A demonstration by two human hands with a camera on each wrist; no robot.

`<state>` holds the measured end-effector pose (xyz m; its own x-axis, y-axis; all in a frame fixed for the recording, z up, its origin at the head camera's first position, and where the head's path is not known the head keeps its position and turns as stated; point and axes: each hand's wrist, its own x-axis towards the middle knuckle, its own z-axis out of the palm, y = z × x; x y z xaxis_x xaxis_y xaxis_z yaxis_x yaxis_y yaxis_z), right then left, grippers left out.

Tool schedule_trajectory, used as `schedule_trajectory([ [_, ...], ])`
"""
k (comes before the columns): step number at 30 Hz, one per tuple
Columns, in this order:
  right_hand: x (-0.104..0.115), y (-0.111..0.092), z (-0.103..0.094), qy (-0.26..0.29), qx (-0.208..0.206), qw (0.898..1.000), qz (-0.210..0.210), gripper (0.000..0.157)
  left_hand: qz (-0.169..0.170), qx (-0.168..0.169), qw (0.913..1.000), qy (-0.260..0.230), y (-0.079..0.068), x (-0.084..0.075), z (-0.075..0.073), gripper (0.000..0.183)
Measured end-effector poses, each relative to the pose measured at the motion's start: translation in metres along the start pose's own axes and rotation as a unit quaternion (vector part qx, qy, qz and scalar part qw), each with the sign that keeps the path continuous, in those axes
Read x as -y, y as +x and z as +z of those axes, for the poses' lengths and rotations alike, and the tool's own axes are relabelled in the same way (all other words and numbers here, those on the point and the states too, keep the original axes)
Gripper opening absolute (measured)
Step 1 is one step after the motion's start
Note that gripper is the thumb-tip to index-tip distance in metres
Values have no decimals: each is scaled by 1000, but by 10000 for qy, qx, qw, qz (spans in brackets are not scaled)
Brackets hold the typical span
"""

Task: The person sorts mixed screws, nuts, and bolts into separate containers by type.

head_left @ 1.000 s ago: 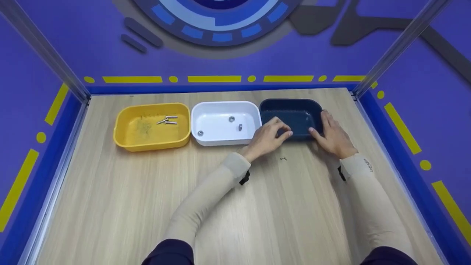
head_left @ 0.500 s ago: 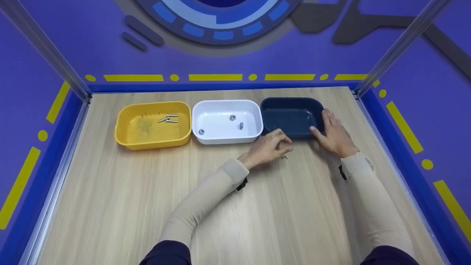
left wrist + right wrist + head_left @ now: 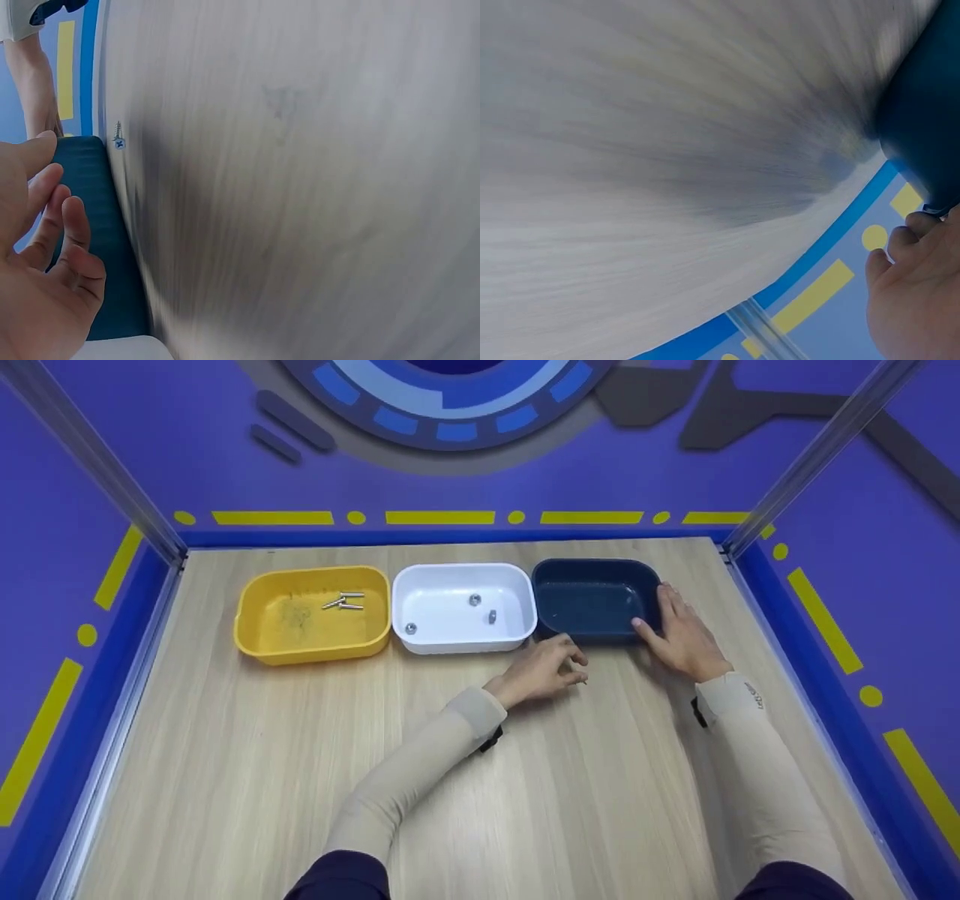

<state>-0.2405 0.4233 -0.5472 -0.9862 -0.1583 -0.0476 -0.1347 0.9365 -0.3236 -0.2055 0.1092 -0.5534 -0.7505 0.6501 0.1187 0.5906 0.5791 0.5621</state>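
My left hand [image 3: 541, 669] is low over the table just in front of the dark blue bin [image 3: 592, 607], thumb and fingers loosely bent and apart. A small screw [image 3: 118, 136] lies on the wood close to its fingertips, with nothing between them in the left wrist view. In the head view the fingers mostly hide that screw. My right hand [image 3: 684, 639] holds the bin's right front corner, thumb over the rim and fingers along the outer side wall. In the right wrist view its curled fingers [image 3: 901, 241] show beside the bin.
Left of the dark bin, a white bin [image 3: 439, 641] contains a few metal nuts [image 3: 475, 600]. Beyond it, a yellow bin [image 3: 262, 641] holds several silver screws or pins [image 3: 343, 601]. Blue panels [image 3: 480, 487] wall in the wooden table [image 3: 525, 802] at the back and sides.
My left hand has come back from over the dark bin's front rim and down toward the table, covering the small screw. The right hand stays at the bin's corner.
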Motion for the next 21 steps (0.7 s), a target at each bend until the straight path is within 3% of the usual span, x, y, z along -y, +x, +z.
schedule_trajectory([
  [21,-2,0,1,213,-115,9996,-125,99,-179,223,9996,63,-3,8,15,21],
])
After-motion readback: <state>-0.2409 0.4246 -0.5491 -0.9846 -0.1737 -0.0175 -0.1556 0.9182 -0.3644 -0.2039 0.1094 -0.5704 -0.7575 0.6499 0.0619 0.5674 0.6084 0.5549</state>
